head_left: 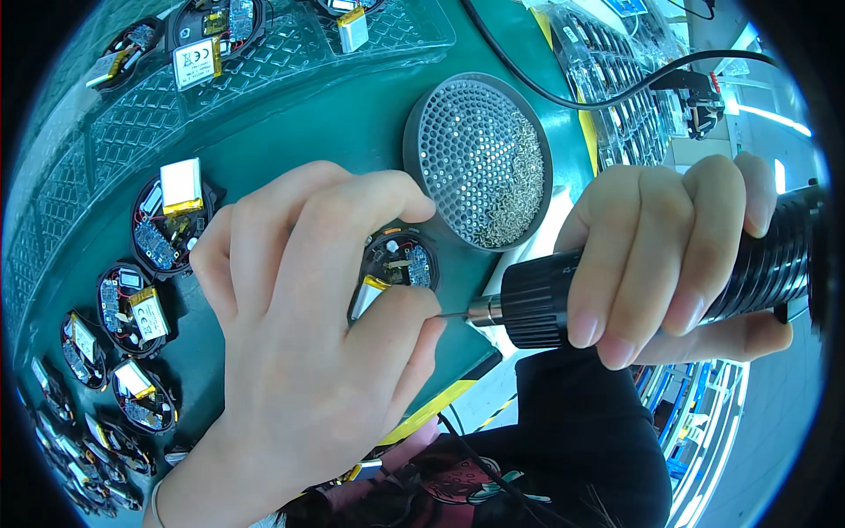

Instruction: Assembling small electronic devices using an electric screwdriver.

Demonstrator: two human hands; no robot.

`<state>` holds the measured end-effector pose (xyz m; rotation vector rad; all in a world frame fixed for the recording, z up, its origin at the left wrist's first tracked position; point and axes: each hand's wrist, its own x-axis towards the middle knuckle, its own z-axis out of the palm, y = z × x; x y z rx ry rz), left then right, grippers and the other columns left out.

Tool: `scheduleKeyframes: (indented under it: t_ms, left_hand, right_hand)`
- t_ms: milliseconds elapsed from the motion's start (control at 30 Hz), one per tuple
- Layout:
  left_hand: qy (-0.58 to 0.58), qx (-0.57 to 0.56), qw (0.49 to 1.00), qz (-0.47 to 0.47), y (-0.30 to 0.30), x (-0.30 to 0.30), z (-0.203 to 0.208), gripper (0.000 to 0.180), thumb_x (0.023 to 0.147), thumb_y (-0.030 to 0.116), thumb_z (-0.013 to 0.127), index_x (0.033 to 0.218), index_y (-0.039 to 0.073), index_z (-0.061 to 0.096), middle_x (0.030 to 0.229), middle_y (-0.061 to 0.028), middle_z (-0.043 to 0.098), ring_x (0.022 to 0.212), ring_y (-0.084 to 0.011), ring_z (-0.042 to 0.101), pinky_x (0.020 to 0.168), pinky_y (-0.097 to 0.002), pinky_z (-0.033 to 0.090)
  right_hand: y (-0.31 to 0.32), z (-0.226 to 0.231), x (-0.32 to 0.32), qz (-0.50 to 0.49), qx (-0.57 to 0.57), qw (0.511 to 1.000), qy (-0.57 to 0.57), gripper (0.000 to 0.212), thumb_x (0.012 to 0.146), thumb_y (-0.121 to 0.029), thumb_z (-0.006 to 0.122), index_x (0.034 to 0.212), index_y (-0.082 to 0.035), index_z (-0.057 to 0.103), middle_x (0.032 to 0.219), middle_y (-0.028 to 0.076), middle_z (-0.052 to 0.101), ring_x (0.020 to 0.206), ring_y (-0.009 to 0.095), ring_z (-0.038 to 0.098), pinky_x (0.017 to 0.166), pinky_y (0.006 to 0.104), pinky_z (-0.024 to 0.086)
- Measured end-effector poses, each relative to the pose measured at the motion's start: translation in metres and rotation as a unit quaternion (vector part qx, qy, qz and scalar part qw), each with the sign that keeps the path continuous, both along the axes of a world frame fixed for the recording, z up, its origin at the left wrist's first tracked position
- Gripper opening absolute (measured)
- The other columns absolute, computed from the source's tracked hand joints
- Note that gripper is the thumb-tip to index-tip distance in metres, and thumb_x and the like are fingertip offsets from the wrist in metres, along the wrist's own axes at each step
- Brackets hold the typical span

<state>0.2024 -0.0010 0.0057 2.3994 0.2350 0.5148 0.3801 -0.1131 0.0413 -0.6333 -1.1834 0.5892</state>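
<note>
Right hand (651,255): fingers wrapped around the black grip of an electric screwdriver (535,304), held level, its thin bit (454,315) pointing left. Left hand (308,290): knuckles up, fingers bent, two of them drawn close together at the end of the bit; whether anything is pinched there cannot be told. One open round device housing (396,246), black, on the tabletop (352,114) just beyond those two fingers and partly covered by the hand; contents include a blue circuit board (420,267) and a silver battery cell (365,295) with yellow edging. One round grey perforated dish (411,145), far of the housing, with small metal screws (519,198) heaped toward its right side. Several similar open housings (132,308), with battery cells, grouped left of the left hand. One clear plastic tray (132,150), far left, bearing more such units (238,22). One black cable (607,104), far right, curving past the dish.
</note>
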Motion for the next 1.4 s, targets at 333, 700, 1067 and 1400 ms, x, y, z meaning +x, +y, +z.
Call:
scheduleKeyframes:
  t_ms: [333,700,1067,1400]
  left_hand:
    - [-0.003,-0.011,1.0,0.015,-0.018,-0.031,0.009,0.019,0.059,0.01,0.077,0.073,0.012,0.064,0.117,-0.0092,0.055,0.11,-0.0329,0.047,0.094,-0.044,0.031]
    - [0.002,-0.037,0.999,-0.006,-0.018,-0.037,0.013,0.018,0.061,0.011,0.077,0.075,0.012,0.066,0.118,-0.0093,0.055,0.111,-0.0321,0.045,0.094,-0.044,0.029]
    - [0.018,-0.041,0.999,-0.019,-0.02,-0.035,0.012,0.015,0.064,0.012,0.076,0.076,0.013,0.066,0.116,-0.0072,0.056,0.11,-0.0303,0.046,0.094,-0.0434,0.028]
    - [0.007,-0.073,0.997,-0.02,-0.019,-0.032,0.011,0.014,0.063,0.013,0.077,0.075,0.013,0.068,0.114,-0.0068,0.057,0.11,-0.0307,0.046,0.096,-0.0431,0.027]
  right_hand:
    - [-0.019,0.013,-0.029,-0.021,0.016,0.999,0.026,0.057,0.084,-0.056,0.056,0.091,-0.003,0.036,0.071,0.009,0.057,0.044,0.015,0.061,0.035,0.0235,0.052]
    - [-0.017,0.016,-0.035,-0.014,0.025,0.999,0.024,0.055,0.084,-0.053,0.057,0.09,-0.003,0.035,0.07,0.009,0.057,0.043,0.015,0.06,0.034,0.0227,0.053]
    - [-0.019,0.015,-0.043,-0.039,0.035,0.998,0.044,0.053,0.083,-0.047,0.061,0.092,-0.001,0.037,0.068,0.008,0.056,0.04,0.013,0.058,0.031,0.0224,0.051]
    - [-0.026,0.021,-0.036,-0.062,-0.022,0.997,0.038,0.052,0.084,-0.046,0.061,0.092,-0.001,0.037,0.068,0.007,0.056,0.04,0.013,0.059,0.032,0.0217,0.052]
